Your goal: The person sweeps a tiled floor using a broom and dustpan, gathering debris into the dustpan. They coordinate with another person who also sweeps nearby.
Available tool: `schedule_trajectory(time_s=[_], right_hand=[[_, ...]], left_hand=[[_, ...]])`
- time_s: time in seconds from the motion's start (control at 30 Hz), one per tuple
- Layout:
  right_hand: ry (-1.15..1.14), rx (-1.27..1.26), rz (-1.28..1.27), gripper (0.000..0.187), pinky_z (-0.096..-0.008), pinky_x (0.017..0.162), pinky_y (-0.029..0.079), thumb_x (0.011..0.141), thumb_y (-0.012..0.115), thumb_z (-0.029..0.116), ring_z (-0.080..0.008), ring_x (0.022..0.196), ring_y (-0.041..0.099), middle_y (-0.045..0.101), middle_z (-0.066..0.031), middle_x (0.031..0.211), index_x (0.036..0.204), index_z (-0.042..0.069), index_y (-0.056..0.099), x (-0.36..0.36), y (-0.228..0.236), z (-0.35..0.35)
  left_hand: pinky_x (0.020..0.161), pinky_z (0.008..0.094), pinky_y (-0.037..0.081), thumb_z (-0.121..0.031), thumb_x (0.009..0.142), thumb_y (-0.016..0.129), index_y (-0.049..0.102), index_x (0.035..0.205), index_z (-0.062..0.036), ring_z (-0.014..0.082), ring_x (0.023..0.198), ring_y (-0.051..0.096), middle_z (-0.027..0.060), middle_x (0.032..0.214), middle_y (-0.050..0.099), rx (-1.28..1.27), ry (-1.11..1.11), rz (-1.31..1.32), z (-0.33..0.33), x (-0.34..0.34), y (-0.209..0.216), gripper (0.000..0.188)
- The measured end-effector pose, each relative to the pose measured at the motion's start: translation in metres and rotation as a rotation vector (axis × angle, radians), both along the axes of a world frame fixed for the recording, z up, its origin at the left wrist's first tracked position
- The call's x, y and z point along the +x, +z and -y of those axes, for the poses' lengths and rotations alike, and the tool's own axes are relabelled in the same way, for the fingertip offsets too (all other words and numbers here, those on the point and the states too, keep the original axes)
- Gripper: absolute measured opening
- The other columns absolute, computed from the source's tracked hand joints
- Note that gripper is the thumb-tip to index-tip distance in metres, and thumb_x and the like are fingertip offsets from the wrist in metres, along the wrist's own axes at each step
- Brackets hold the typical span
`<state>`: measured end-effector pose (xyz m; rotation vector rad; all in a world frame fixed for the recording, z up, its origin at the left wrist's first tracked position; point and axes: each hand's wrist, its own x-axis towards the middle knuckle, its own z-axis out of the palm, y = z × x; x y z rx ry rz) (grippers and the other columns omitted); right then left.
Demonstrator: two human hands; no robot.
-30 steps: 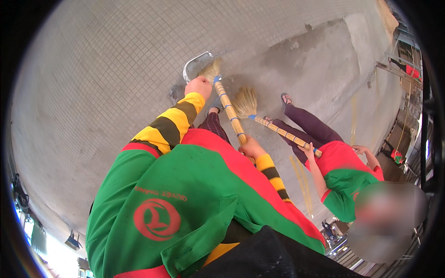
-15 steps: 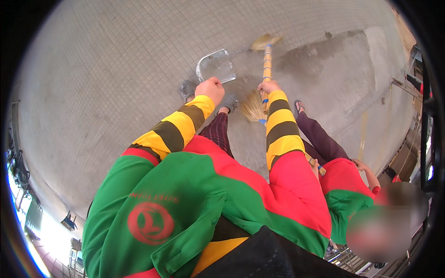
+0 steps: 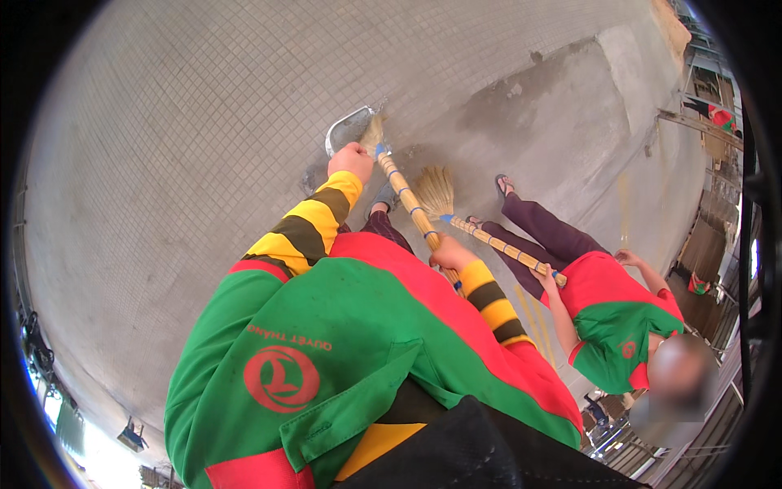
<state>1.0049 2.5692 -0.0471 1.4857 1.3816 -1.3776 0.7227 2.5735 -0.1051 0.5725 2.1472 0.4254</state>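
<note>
My left hand (image 3: 350, 163) is closed in a fist at the near edge of a clear dustpan (image 3: 331, 134), which rests on the floor. Its grip on the pan's handle is mostly hidden by the fingers. My right hand (image 3: 453, 253) is wrapped round the lower part of a straw broom (image 3: 407, 196) with a pale handle bound in blue. This broom slants up to the left, and its bristles (image 3: 372, 134) lie in the mouth of the dustpan, just beside my left fist.
At the right a co-worker (image 3: 623, 306) in a red and green shirt holds a second straw broom (image 3: 505, 246), its bristles fanned on the floor close to my broom. A damp dark patch (image 3: 521, 98) marks the tiled floor (image 3: 204, 122). Metal racks (image 3: 709, 122) line the right side.
My broom head has swung left and nearer, from beyond the pan into its mouth. My right hand has drawn back toward me. The co-worker's broom and body now show more fully.
</note>
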Motion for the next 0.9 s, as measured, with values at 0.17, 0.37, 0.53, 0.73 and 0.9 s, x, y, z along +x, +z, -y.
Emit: schedule_trajectory(time_s=[0.17, 0.37, 0.53, 0.73, 0.9], right_hand=[[-0.163, 0.106, -0.046, 0.058, -0.0301, 0.044, 0.045, 0.057, 0.067, 0.0, -0.017, 0.05, 0.055, 0.055, -0.0073, 0.071, 0.11, 0.001, 0.045, 0.012, 0.016, -0.036], [-0.483, 0.202, -0.318, 0.036, -0.0329, 0.044, 0.045, 0.071, 0.063, 0.01, -0.0191, 0.05, 0.055, 0.055, -0.0092, 0.073, 0.1, 0.004, 0.042, -0.038, -0.059, -0.088], [-0.499, 0.276, -0.255, 0.033, -0.034, 0.044, 0.045, 0.076, 0.059, 0.013, -0.021, 0.049, 0.055, 0.055, -0.0112, 0.073, 0.1, 0.002, 0.039, -0.079, -0.105, -0.065], [-0.234, 0.261, -0.128, 0.038, -0.0375, 0.041, 0.044, 0.077, 0.057, 0.012, -0.025, 0.048, 0.057, 0.057, -0.0145, 0.068, 0.108, 0.003, 0.038, -0.026, -0.061, 0.042], [-0.291, 0.073, -0.143, 0.044, -0.0332, 0.04, 0.042, 0.076, 0.059, 0.013, -0.0192, 0.044, 0.052, 0.053, -0.01, 0.062, 0.114, 0.001, 0.04, 0.028, 0.005, 0.13]], left_hand=[[0.076, 0.0397, 0.047, -0.024, 0.075, 0.05, 0.062, 0.084, -0.0118, 0.0344, 0.085, 0.059, 0.015, 0.086, 0.064, 0.069, 0.017, -0.032, 0.011, 0.0, 0.001, 0.019], [0.075, 0.0393, 0.047, -0.023, 0.076, 0.05, 0.063, 0.085, -0.0111, 0.0342, 0.084, 0.059, 0.0155, 0.083, 0.063, 0.095, 0.005, -0.043, 0.043, 0.023, 0.013, 0.02], [0.075, 0.0398, 0.047, -0.023, 0.076, 0.05, 0.063, 0.086, -0.0118, 0.0344, 0.085, 0.059, 0.0163, 0.084, 0.063, 0.138, 0.022, -0.068, 0.067, 0.025, 0.018, 0.019], [0.076, 0.0397, 0.047, -0.023, 0.075, 0.051, 0.063, 0.085, -0.0121, 0.0339, 0.085, 0.059, 0.0159, 0.085, 0.063, 0.152, -0.015, -0.07, 0.086, 0.035, 0.024, 0.02], [0.077, 0.0398, 0.046, -0.023, 0.073, 0.051, 0.064, 0.085, -0.0126, 0.0341, 0.087, 0.059, 0.0151, 0.087, 0.064, 0.126, -0.042, -0.033, 0.109, 0.043, 0.024, 0.02]])
